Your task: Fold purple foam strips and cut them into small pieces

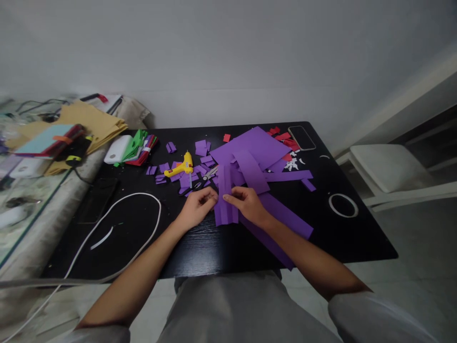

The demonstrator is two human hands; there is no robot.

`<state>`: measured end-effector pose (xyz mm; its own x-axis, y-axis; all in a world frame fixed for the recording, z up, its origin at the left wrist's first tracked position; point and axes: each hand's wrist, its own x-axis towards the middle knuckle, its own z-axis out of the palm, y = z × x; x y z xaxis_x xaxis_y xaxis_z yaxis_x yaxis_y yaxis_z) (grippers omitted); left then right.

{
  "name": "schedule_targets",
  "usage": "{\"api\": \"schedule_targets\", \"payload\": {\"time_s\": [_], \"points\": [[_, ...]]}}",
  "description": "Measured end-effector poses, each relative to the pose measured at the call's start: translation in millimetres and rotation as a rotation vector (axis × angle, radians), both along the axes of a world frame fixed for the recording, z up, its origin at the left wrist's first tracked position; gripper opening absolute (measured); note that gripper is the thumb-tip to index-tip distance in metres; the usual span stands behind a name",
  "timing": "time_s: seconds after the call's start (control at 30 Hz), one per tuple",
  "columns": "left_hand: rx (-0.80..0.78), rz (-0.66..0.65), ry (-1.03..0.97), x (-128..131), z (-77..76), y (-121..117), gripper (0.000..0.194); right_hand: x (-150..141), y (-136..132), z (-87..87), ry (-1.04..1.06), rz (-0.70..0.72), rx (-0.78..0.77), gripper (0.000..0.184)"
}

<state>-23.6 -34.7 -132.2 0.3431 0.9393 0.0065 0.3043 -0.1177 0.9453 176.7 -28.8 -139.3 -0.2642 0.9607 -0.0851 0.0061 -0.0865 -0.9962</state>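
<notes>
A purple paper strip (224,212) with lengthwise folds stands between my hands near the middle of the black table. My left hand (199,206) pinches its left edge, fingers curled and partly hidden. On its right side, my right hand (249,204) grips the same strip, thumb in front. Behind it lie a large purple sheet (252,143) and a wide purple band (251,171). Another purple sheet (285,214) extends beneath my right forearm. Scissors (210,173) and a yellow glue gun (183,165) rest among small purple pieces left of the strip.
Red scraps (285,138), white scraps (293,164) and a phone (302,137) lie at the back right. A white ring (343,205) sits on the right. A white cable (157,209) loops at left, near bundled coloured sheets (137,147). A white chair (382,166) stands beyond.
</notes>
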Motion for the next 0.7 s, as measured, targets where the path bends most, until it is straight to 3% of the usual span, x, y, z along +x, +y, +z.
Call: {"api": "schedule_targets", "payload": {"time_s": [0.17, 0.3, 0.43, 0.7], "points": [[-0.030, 0.047, -0.049, -3.8, -2.9, 3.1, 0.012, 11.3, 12.5, 1.8, 0.011, -0.229, -0.002, 0.037], [-0.050, 0.127, -0.149, -1.2, -1.2, 4.6, 0.016, 7.2, 10.5, 0.4, 0.066, -0.178, -0.076, 0.036], [-0.076, 0.101, -0.116, 3.9, 1.2, 3.5, 0.028, -2.9, 1.1, -2.0, 0.069, -0.091, -0.090, 0.036], [-0.028, 0.108, -0.095, 6.6, -1.9, 1.6, 0.035, -4.8, 0.2, -2.5, 0.086, -0.057, -0.098, 0.036]]}}
